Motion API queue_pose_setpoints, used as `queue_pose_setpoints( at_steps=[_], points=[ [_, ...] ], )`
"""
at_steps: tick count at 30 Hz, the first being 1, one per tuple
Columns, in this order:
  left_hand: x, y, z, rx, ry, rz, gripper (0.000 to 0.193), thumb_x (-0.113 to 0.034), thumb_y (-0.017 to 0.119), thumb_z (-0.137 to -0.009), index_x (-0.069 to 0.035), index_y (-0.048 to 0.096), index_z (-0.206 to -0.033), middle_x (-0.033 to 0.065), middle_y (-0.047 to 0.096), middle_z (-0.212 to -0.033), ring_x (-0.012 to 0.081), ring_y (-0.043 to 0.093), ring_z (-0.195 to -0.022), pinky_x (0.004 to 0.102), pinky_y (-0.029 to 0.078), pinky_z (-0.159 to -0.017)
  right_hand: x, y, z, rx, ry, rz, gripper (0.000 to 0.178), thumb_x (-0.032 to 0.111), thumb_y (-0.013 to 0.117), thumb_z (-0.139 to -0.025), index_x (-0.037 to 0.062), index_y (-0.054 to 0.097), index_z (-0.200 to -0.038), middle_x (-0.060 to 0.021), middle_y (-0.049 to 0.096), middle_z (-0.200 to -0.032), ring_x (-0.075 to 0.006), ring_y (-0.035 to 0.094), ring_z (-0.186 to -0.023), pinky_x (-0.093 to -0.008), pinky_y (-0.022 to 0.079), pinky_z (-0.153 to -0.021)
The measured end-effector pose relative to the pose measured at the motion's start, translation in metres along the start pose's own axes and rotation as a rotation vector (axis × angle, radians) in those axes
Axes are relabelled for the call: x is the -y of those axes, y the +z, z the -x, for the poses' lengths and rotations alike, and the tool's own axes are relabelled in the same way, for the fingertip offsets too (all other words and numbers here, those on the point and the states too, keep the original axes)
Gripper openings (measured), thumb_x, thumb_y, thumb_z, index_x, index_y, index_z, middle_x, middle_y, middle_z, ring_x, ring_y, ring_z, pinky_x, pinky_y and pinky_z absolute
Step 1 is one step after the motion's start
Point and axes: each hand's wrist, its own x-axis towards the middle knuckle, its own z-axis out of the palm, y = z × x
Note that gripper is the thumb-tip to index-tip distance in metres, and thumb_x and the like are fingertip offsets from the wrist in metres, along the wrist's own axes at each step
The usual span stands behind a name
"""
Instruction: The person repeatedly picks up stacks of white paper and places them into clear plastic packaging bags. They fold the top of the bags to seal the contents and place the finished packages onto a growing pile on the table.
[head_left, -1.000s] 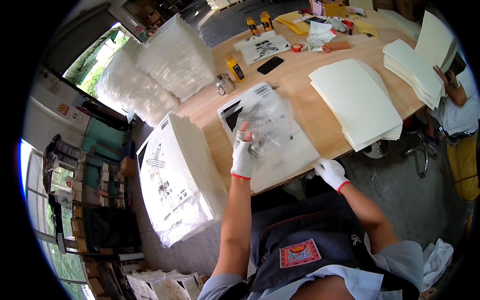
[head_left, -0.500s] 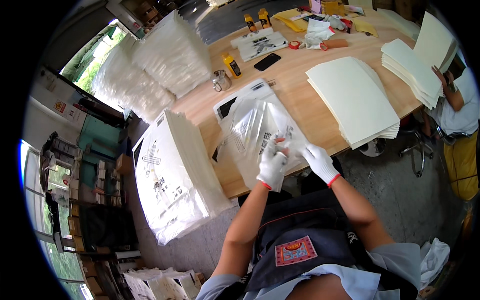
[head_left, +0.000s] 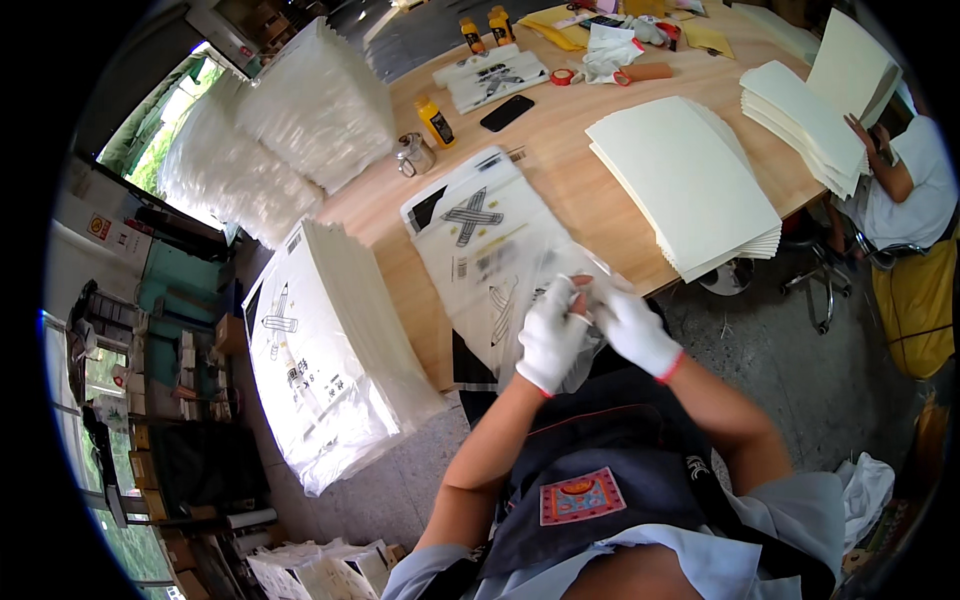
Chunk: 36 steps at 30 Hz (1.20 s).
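My left hand (head_left: pixel 553 335) and my right hand (head_left: pixel 635 328) are close together at the table's near edge, in white gloves with red cuffs and some bare fingertips. Both are closed on the crumpled top part of a clear plastic bag (head_left: pixel 582 260), which hangs partly over the edge. Beneath and beyond it lies a flat pile of printed plastic bags (head_left: pixel 470 215) with a crossed-pencil drawing. Left of my hands rises a thick stack of pencil-printed white packs (head_left: pixel 320 350) in clear plastic.
White card sheets (head_left: pixel 690 190) are piled at right; another person's hand (head_left: pixel 870 140) holds sheets beyond. A metal jar (head_left: pixel 413 155), orange bottle (head_left: pixel 434 122) and black phone (head_left: pixel 507 113) stand or lie farther back. Tall plastic-wrapped stacks (head_left: pixel 315 110) occupy the far left.
The clear bag has been drawn toward my body and bunched between my hands, uncovering the pencil print on the pile below. The whole view has shifted slightly.
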Motion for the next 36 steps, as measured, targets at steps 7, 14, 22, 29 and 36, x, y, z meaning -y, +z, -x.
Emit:
queue_pose_setpoints(
  at_steps=[7,14,22,29,36],
  points=[
    [-0.071,0.012,0.050,0.225,0.478,-0.085,0.042,0.001,0.062,-0.065,-0.014,0.062,-0.105,0.0092,0.063,-0.080,0.0271,0.063,-0.070,0.0379,0.051,-0.062,0.002,0.036,0.017,-0.048,0.067,0.031,0.020,0.018,0.057,-0.086,0.0068,0.062,-0.101,-0.0145,0.064,-0.099,-0.0283,0.062,-0.095,-0.0361,0.050,-0.081],
    [-0.012,0.039,0.024,0.228,0.303,-0.196,0.025,-0.008,0.062,-0.083,-0.009,0.060,-0.108,0.0125,0.063,-0.078,0.0319,0.061,-0.067,0.0394,0.050,-0.060,-0.048,0.035,0.009,-0.006,0.303,0.034,0.018,0.017,0.058,-0.082,0.0107,0.064,-0.097,-0.0162,0.063,-0.094,-0.0337,0.061,-0.093,-0.0397,0.050,-0.078],
    [0.059,0.031,0.012,0.139,-0.179,0.329,0.021,-0.005,0.057,-0.089,-0.007,0.063,-0.108,0.0018,0.052,-0.064,0.0073,0.044,-0.058,0.0249,0.038,-0.054,-0.077,-0.098,0.024,-0.281,-0.079,0.745,0.024,0.009,0.061,-0.073,0.0144,0.063,-0.097,-0.0026,0.059,-0.100,-0.0243,0.057,-0.092,-0.0370,0.046,-0.081],
    [0.050,0.050,-0.005,0.221,-0.113,0.393,0.023,-0.008,0.058,-0.090,-0.005,0.062,-0.113,0.0014,0.061,-0.075,0.0056,0.047,-0.061,0.0230,0.041,-0.057,-0.112,-0.122,0.020,-0.302,-0.327,0.707,0.019,0.019,0.066,-0.072,0.0139,0.063,-0.089,-0.0002,0.061,-0.092,-0.0203,0.060,-0.082,-0.0345,0.049,-0.068],
    [0.037,0.090,-0.035,0.372,-0.650,1.128,0.044,-0.031,0.050,-0.093,-0.001,0.049,-0.125,0.0108,0.062,-0.103,0.0199,0.059,-0.089,0.0338,0.048,-0.079,-0.012,-0.123,0.029,-0.127,-0.574,0.677,0.019,0.024,0.067,-0.077,0.0134,0.064,-0.093,-0.0018,0.063,-0.094,-0.0245,0.061,-0.086,-0.0349,0.050,-0.072]
  ],
)
